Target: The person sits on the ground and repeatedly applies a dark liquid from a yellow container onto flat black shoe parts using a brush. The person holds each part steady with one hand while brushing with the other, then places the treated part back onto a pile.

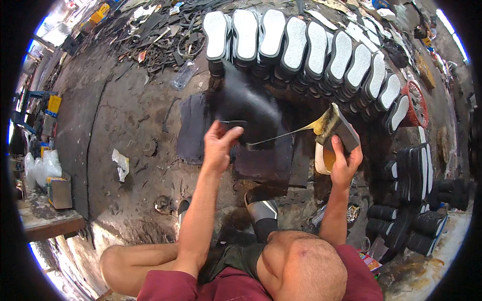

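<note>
My right hand [342, 159] grips a flat dark block [346, 132], its left edge thick with sticky yellow glue [321, 124]. From that edge a thin strand of glue stretches left to the shiny black sheet [246, 100] in front of me. Below the block, partly hidden by my right hand, stands a pale tub [319, 159] of amber liquid. My left hand [220, 148] is closed, thumb and fingers pinching a thin black piece [233, 122] over the sheet's left side. Whether that piece is part of the sheet I cannot tell.
Stacks of white-topped shoe soles [273, 32] curve along the far side to the right, near a red basket [414, 104]. More soles [414, 170] are stacked at right. Scrap strips [165, 37] lie far left, near a clear plastic bottle [185, 74]. A low wooden bench [52, 226] stands left.
</note>
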The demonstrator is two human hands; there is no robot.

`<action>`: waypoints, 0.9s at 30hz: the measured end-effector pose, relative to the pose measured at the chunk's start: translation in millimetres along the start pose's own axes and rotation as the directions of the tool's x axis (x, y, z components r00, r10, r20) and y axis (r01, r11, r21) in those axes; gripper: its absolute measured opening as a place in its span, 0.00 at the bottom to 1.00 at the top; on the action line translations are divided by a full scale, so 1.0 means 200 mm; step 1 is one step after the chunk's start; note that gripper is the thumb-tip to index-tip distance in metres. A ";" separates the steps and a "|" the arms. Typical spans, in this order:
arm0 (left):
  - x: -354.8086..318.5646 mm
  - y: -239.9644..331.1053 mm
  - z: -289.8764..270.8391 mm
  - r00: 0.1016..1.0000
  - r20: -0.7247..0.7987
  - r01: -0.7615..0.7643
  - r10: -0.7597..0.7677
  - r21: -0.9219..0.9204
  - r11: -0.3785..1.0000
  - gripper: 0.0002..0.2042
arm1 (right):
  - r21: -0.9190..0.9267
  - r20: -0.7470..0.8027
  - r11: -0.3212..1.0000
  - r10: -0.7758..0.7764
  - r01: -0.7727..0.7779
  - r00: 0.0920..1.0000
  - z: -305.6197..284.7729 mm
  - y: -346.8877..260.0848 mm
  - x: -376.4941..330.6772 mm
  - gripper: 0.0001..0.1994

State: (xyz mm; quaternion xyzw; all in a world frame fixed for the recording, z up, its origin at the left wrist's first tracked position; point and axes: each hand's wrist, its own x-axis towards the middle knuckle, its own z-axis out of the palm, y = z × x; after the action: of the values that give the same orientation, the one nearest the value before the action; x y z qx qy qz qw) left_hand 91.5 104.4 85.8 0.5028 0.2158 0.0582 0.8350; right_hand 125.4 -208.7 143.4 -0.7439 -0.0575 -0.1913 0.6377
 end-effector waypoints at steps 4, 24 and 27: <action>0.00 0.00 -0.43 0.987 -0.163 0.004 -0.008 -0.024 1.000 0.20 | 0.049 0.041 0.999 -0.009 0.007 0.999 0.06 -0.02 0.01 0.20; -0.35 -0.87 -0.09 0.703 0.683 -0.643 0.200 0.730 -0.230 0.27 | -0.863 0.185 0.505 0.314 0.001 0.931 0.59 0.55 -0.13 0.21; -0.37 -0.86 -0.12 0.672 0.714 -0.686 0.198 0.700 -0.198 0.25 | -0.851 0.157 0.524 0.319 -0.036 0.935 0.66 0.55 -0.14 0.19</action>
State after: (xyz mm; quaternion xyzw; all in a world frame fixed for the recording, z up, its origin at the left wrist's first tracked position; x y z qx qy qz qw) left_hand -6.0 16.7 -49.2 0.9649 -0.1610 0.1017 0.1809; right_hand 162.9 -95.6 17.1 -0.9783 0.0237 -0.0158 0.2052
